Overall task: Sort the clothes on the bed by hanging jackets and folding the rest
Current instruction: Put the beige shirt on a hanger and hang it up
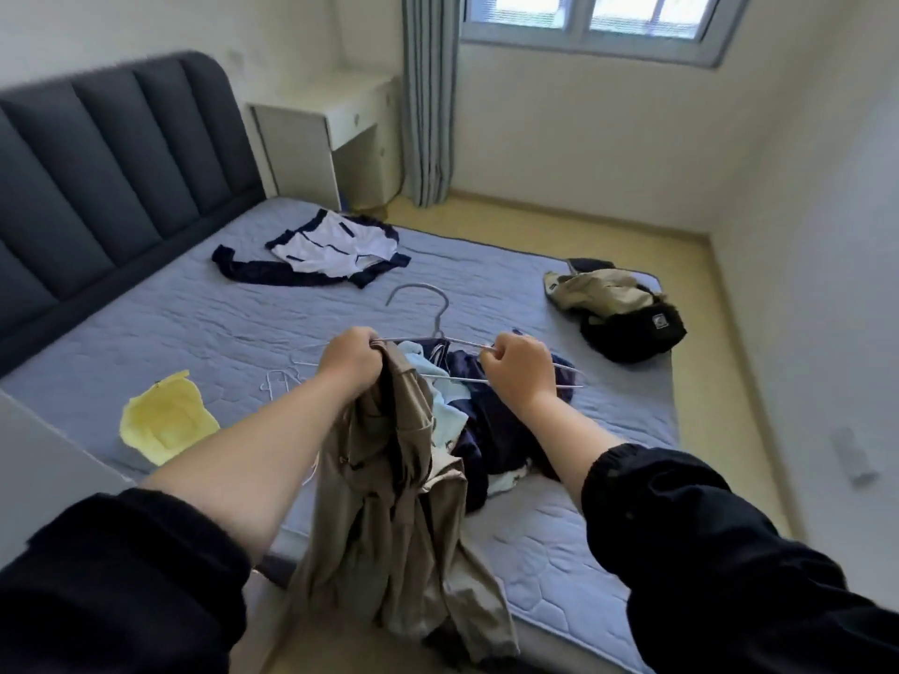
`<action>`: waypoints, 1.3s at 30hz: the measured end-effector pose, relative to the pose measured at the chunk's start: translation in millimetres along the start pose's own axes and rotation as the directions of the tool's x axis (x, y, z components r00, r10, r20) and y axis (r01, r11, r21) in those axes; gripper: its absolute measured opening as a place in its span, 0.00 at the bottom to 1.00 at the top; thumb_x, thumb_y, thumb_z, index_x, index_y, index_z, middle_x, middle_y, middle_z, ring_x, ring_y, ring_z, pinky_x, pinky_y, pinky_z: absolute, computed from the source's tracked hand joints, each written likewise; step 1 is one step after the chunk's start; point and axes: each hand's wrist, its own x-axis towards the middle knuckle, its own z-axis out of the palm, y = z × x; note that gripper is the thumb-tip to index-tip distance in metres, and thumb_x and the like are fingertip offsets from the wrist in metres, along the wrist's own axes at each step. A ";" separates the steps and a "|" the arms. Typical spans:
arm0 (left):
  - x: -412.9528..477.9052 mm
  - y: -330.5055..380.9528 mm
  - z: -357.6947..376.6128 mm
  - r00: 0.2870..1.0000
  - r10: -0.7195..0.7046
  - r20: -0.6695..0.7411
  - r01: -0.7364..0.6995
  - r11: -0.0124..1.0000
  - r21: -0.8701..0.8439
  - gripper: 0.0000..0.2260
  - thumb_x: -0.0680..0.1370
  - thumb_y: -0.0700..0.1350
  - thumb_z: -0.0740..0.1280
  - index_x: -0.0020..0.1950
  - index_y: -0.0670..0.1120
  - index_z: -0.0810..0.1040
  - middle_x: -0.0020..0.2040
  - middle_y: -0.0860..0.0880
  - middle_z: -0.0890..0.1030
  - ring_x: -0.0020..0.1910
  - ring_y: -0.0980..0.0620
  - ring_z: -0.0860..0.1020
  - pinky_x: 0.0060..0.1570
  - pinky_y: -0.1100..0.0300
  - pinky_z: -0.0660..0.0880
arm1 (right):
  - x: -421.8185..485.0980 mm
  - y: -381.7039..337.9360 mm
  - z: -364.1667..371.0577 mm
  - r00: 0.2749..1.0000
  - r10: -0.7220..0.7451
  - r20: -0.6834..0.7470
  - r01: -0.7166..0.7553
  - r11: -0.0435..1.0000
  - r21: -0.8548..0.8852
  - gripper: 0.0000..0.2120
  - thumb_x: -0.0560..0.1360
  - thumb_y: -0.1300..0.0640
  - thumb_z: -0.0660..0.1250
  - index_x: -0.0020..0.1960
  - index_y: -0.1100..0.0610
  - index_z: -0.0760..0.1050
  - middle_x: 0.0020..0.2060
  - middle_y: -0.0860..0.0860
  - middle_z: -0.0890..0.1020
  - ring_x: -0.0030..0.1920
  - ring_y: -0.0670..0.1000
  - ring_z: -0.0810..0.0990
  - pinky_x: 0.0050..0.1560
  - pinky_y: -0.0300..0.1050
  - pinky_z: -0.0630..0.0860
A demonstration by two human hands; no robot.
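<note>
- Tan jacket [389,503] hangs from the left hand [351,362], gripped with the left end of the hanger [438,328], above the near edge of the bed [194,323].
- Hanger runs left to right, hook pointing away; right hand [520,377] grips its right arm.
- Bed holds a dark pile [491,430] below, a yellow garment [165,420] leftward.
</note>
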 end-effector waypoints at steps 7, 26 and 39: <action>-77.4 104.2 -3.3 0.962 0.264 0.074 -0.264 0.964 -0.001 0.09 0.71 0.33 0.58 0.35 0.42 0.74 0.40 0.41 0.78 0.45 0.40 0.75 0.41 0.54 0.69 | -78.5 -12.3 -112.5 0.995 0.103 -0.015 -0.091 0.932 0.351 0.08 0.69 0.53 0.74 0.40 0.52 0.75 0.30 0.44 0.74 0.34 0.46 0.73 0.38 0.41 0.67; -146.1 397.5 140.6 0.990 0.140 0.020 -0.135 0.978 -0.158 0.29 0.75 0.44 0.64 0.74 0.41 0.61 0.64 0.41 0.76 0.61 0.41 0.75 0.59 0.52 0.73 | -215.3 255.6 -385.3 0.587 0.451 -0.672 -0.511 0.850 0.124 0.24 0.81 0.52 0.56 0.35 0.68 0.76 0.37 0.66 0.80 0.41 0.65 0.79 0.38 0.48 0.67; -190.8 509.3 232.9 0.814 0.542 0.208 -0.565 0.823 0.065 0.10 0.75 0.46 0.64 0.48 0.41 0.80 0.47 0.43 0.80 0.42 0.43 0.74 0.40 0.57 0.70 | -259.1 316.5 -423.3 0.554 0.531 -0.642 -0.616 0.780 0.114 0.25 0.79 0.53 0.59 0.24 0.57 0.61 0.21 0.49 0.65 0.26 0.53 0.65 0.30 0.43 0.57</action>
